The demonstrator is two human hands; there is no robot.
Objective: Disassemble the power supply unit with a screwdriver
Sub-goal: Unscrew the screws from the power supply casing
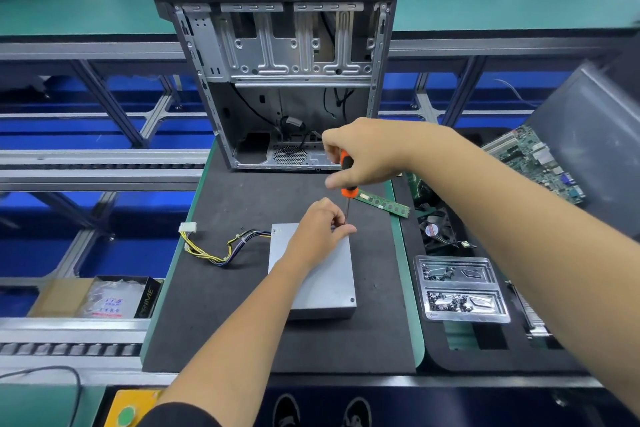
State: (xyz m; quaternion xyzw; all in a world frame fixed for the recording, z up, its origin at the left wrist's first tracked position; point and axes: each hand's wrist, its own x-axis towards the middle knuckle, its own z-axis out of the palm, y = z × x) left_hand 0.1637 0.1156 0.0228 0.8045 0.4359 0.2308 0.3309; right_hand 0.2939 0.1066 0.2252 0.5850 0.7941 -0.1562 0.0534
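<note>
The black box [147, 298] at the lower left has the word "PRIME" in pale letters running up its side. The clear bag [110, 300] lying in that box has some blue and red print on it, maybe "175", but it is too blurry to read for sure. The fan [433, 229] on the right has a small round sticker in its middle, and its words are too tiny to read.

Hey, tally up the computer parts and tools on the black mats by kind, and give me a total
Power supply unit: 1
Screwdriver: 1
Computer case: 1
RAM stick: 1
Cooling fan: 1
Motherboard: 1
Screw tray: 1
Total: 7
</note>
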